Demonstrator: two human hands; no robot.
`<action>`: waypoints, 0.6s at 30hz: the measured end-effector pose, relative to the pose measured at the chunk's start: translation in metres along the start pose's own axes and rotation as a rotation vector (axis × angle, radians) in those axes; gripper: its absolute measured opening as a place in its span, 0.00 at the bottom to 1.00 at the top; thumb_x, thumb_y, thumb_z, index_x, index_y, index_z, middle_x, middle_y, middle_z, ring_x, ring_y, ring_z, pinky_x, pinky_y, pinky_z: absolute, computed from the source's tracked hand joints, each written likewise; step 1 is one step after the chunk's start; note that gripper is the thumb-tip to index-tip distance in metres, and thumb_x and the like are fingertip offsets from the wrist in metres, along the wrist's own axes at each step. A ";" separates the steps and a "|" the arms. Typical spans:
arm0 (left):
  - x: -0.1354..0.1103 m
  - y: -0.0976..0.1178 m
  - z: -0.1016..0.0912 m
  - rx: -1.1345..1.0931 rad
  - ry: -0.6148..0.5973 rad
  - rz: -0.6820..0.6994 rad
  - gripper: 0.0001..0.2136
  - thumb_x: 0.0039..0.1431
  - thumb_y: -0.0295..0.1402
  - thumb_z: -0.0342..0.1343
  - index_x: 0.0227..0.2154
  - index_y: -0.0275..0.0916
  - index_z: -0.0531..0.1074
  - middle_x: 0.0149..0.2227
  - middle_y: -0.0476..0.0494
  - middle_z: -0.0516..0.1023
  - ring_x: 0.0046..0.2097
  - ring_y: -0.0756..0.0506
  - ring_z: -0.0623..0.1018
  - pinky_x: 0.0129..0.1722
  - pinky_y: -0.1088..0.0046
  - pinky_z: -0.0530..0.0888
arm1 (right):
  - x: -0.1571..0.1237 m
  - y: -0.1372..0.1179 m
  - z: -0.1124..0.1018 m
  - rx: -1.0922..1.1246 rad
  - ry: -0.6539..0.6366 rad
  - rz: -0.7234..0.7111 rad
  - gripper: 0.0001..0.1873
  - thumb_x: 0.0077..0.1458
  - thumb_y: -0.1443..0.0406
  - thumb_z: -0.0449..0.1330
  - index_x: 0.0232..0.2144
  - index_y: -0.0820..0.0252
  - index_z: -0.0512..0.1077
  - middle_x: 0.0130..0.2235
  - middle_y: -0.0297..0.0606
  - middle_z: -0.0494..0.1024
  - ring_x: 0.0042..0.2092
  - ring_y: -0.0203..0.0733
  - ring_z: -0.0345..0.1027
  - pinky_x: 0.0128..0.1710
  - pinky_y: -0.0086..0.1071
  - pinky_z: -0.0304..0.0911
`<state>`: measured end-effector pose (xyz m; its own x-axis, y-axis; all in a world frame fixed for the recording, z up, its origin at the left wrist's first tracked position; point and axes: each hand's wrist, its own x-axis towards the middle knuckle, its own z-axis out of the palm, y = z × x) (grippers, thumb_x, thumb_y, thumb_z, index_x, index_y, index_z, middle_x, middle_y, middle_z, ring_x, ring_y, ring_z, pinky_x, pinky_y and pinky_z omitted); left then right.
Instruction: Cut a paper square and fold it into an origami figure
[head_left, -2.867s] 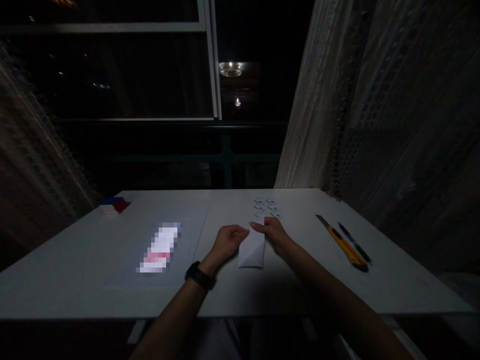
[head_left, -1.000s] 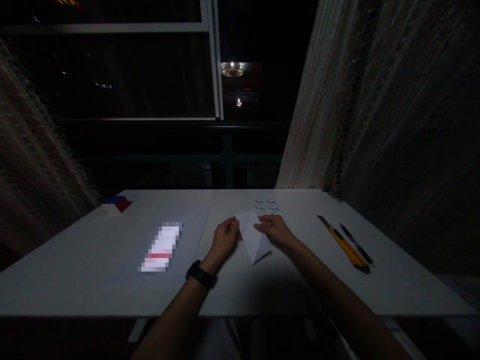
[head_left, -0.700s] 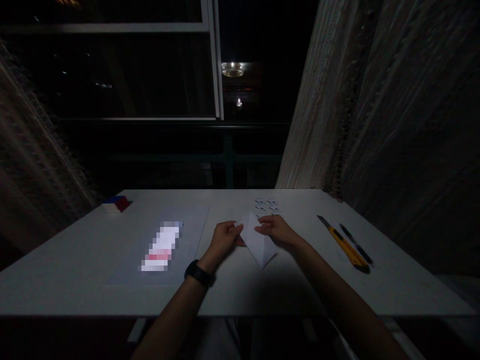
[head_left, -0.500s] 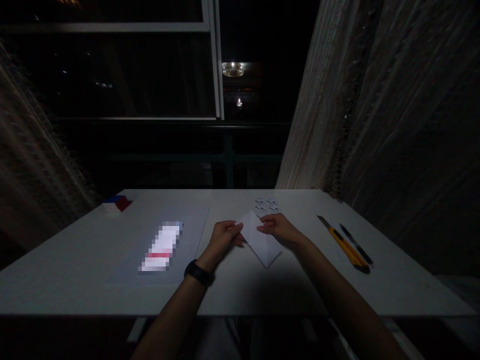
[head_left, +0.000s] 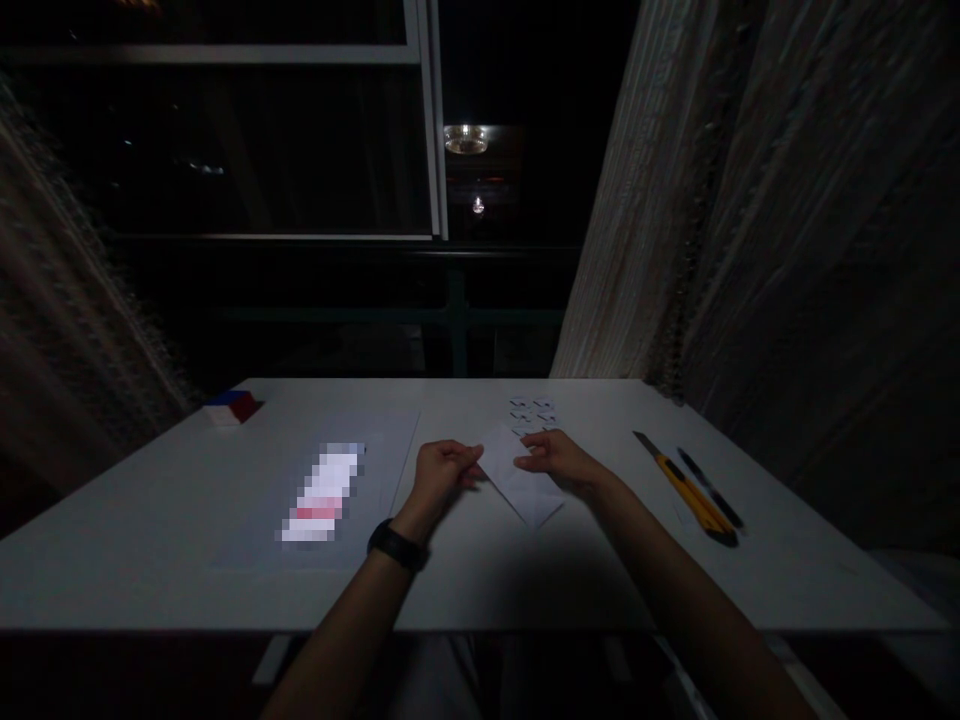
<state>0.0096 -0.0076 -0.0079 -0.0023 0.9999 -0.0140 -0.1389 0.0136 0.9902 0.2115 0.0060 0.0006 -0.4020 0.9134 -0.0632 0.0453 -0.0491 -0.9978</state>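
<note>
A folded sheet of white paper (head_left: 517, 485), pointed at its near end, is held just over the white table (head_left: 480, 590). My left hand (head_left: 446, 468), with a dark watch on its wrist, pinches the paper's left corner between thumb and fingers. On the opposite side my right hand (head_left: 559, 460) grips the right part, thumb on top and the other fingers partly hidden behind it. Just beyond the paper lies a printed sheet or set of stickers (head_left: 534, 410) with small dark marks.
To the left, a bright pixelated rectangle (head_left: 322, 495) rests on a large pale sheet (head_left: 397, 450). A colour cube (head_left: 231, 407) sits at the far left. On the right lie a yellow utility knife (head_left: 694, 495) and a dark pen (head_left: 709, 485). Curtains (head_left: 615, 200) hang beyond the table.
The folded paper has tilted slightly flatter, its near tip shifting a little away from me. My left hand has moved slightly left, toward the paper's corner. The right hand has hardly moved.
</note>
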 end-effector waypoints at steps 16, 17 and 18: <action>-0.006 0.000 0.001 0.003 -0.323 -0.101 0.19 0.42 0.34 0.63 0.36 0.25 0.71 0.26 0.34 0.77 0.26 0.45 0.77 0.27 0.71 0.76 | -0.007 -0.004 -0.006 0.056 -0.217 0.074 0.31 0.36 0.64 0.67 0.46 0.66 0.67 0.31 0.41 0.78 0.28 0.39 0.71 0.29 0.31 0.64; -0.006 -0.001 0.000 0.000 -0.356 -0.106 0.20 0.42 0.34 0.63 0.37 0.26 0.71 0.26 0.34 0.77 0.26 0.44 0.77 0.27 0.70 0.76 | -0.008 -0.005 -0.006 0.054 -0.212 0.084 0.31 0.36 0.64 0.67 0.46 0.67 0.67 0.31 0.41 0.78 0.27 0.39 0.71 0.28 0.30 0.63; -0.006 -0.002 0.000 -0.007 -0.389 -0.110 0.20 0.42 0.34 0.63 0.38 0.26 0.70 0.26 0.33 0.78 0.27 0.44 0.78 0.27 0.70 0.76 | -0.008 -0.005 -0.006 0.055 -0.210 0.092 0.31 0.35 0.65 0.67 0.46 0.66 0.67 0.30 0.41 0.78 0.26 0.38 0.70 0.27 0.30 0.63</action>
<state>0.0101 -0.0132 -0.0094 0.3877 0.9195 -0.0653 -0.1243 0.1223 0.9847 0.2203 0.0014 0.0065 -0.5803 0.8002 -0.1514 0.0430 -0.1556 -0.9869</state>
